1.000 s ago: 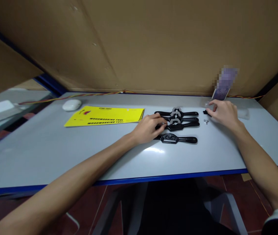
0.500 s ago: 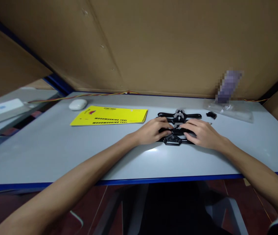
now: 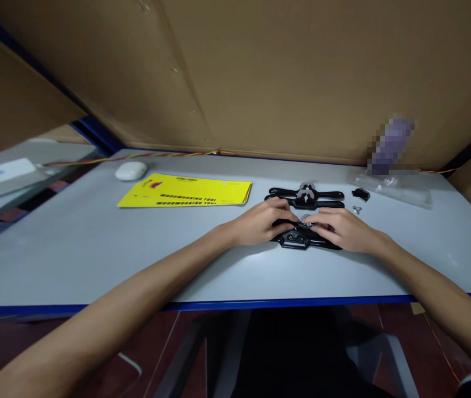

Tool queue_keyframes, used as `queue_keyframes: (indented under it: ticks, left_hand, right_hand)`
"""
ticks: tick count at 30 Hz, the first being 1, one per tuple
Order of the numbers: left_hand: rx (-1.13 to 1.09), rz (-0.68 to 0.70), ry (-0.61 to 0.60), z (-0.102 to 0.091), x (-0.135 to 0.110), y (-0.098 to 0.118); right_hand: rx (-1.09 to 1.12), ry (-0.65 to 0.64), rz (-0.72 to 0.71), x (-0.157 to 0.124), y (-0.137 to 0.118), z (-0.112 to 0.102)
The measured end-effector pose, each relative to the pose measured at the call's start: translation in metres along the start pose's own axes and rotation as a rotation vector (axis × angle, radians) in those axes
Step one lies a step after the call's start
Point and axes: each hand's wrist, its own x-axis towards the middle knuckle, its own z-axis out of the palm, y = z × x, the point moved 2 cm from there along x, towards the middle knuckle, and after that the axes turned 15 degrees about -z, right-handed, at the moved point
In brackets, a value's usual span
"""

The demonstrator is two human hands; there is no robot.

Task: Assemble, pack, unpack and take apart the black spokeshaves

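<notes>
Several black spokeshaves lie in a column on the grey table. My left hand (image 3: 262, 222) is closed around the left handle of one spokeshave (image 3: 302, 224), second from the front. At its middle, the fingers of my right hand (image 3: 345, 228) pinch near the silvery blade and screw; the exact contact is partly hidden. The front spokeshave (image 3: 294, 240) lies just below, its handles partly covered by my hands. Behind, two more spokeshaves, a far one (image 3: 329, 194) and a nearer one (image 3: 308, 205), lie close together with blades showing.
Right of the spokeshaves are a small black part (image 3: 360, 194) and small silvery screws (image 3: 357, 210). A clear plastic bag (image 3: 405, 192) lies behind them. To the left are yellow printed sleeves (image 3: 186, 191) and a white rounded case (image 3: 131, 171). A blue edge (image 3: 285, 305) borders the table front.
My right hand's fingers have moved inward from the right handle to the middle of the held spokeshave. That spokeshave sits slightly nearer me, farther from the two behind. The small screws are now uncovered.
</notes>
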Motion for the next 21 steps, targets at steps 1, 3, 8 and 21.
queue_keyframes:
  ticks: [1,3,8,21]
  left_hand:
    - [0.0,-0.001,-0.001,0.0,0.0,0.0]
    - [-0.003,0.002,-0.001,0.001,0.0,0.0]
    - [-0.03,0.0,-0.012,0.001,0.002,0.0]
    - [-0.075,0.015,-0.022,0.006,0.005,0.001]
  right_hand:
    - [0.026,-0.003,0.008,0.001,0.0,0.0]
    - [0.066,-0.014,0.03,0.002,0.0,-0.001]
    - [0.106,-0.009,0.031,0.002,0.0,-0.002]
    - [0.193,0.129,-0.036,0.005,0.004,0.009]
